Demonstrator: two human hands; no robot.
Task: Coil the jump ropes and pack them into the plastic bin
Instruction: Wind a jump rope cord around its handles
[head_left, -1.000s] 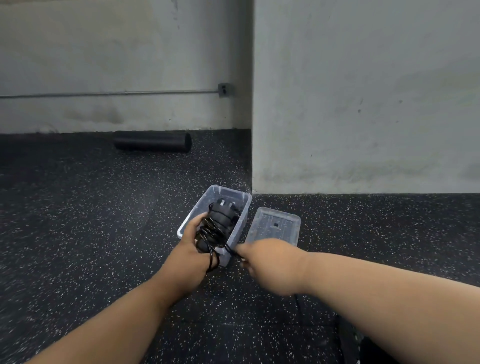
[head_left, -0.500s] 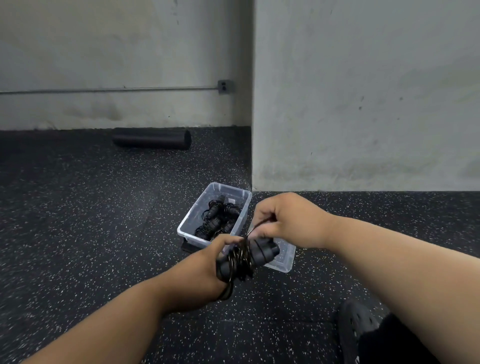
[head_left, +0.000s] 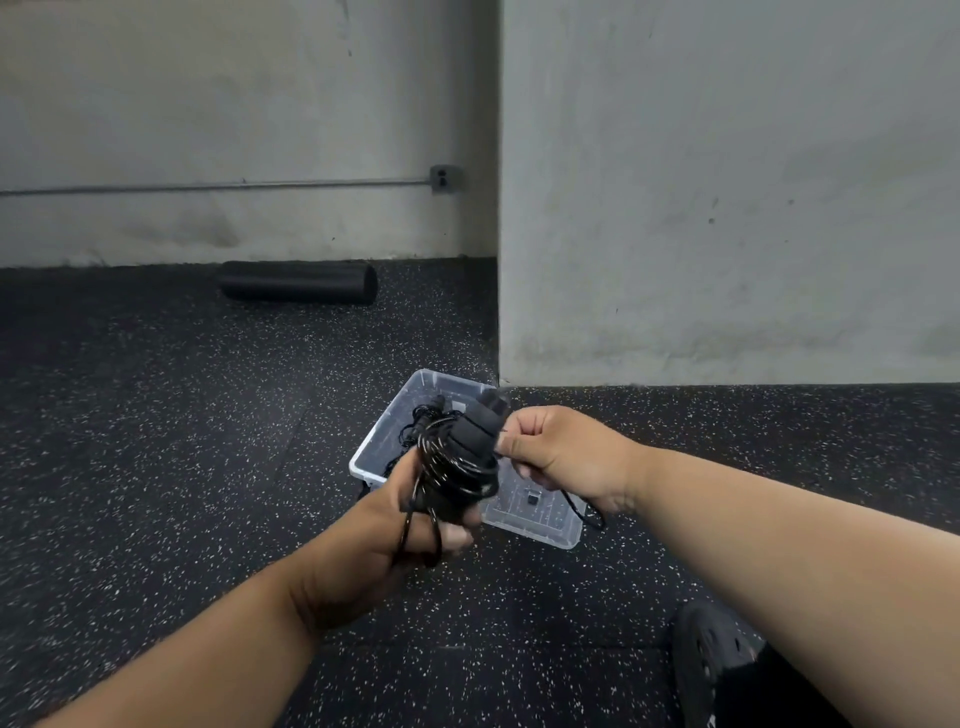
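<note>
Black jump rope: a bundle of two foam handles with thin cord wound round them in several loops, held up in the air near the middle of the scene, in front of and just above the bin.
Left hand: fingers and thumb curled round the lower end of the bundle from beneath; a loop of cord hangs down across the fingers.
Right hand: fingers folded into a loose fist just right of the bundle, thumb and forefinger pinching the cord where it leaves the handles; a short loop of cord dangles below the wrist.
Plastic bin: clear, lying on the floor beyond the hands, its far corner close to the foot of the wall edge; more black rope and a handle tip show inside, partly hidden by the held bundle.
Bin lid: clear, flat on the floor, just right of the bin and nearer the person, under the right hand.
Floor: dark rubber with pale flecks.
Foam roller: black, lying far left against the foot of the back wall.
Wall: grey concrete, its corner jutting forward at the right; a conduit and an outlet box run along the farther stretch at the left.
Shoe: black, perforated, near right under the right forearm.
</note>
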